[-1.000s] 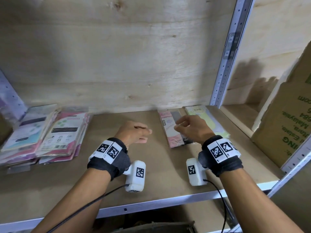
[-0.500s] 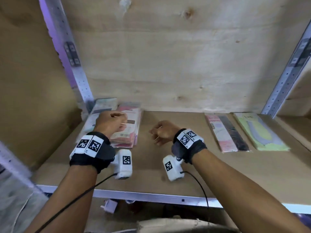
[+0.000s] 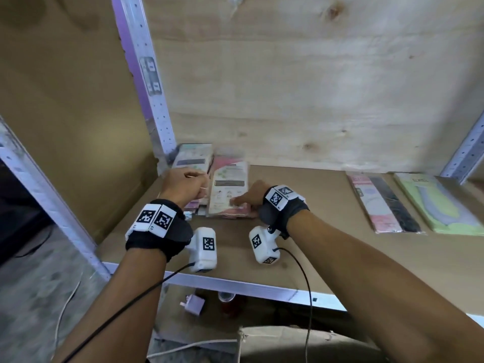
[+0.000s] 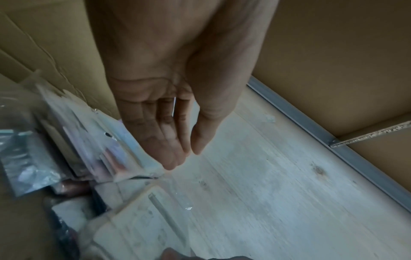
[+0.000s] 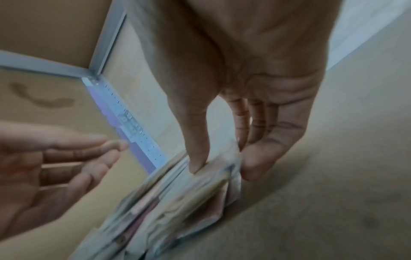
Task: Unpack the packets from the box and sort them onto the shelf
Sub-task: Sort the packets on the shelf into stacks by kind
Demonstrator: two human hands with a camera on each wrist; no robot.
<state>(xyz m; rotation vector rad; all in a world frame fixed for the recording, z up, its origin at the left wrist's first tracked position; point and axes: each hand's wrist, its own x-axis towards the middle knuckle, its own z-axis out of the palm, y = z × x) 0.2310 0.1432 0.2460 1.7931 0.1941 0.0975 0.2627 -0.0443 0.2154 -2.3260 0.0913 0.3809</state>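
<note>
Your right hand (image 3: 250, 199) is pinching the near end of the packet stack (image 3: 230, 189) at the shelf's (image 3: 301, 247) left end, thumb on top. Your left hand (image 3: 184, 186) is hovering beside it, fingers (image 4: 169, 140) straight and together, holding nothing.

Pale plywood back wall (image 3: 301, 87), grey perforated metal uprights (image 3: 146, 82), speckled concrete floor (image 3: 39, 297) below.
</note>
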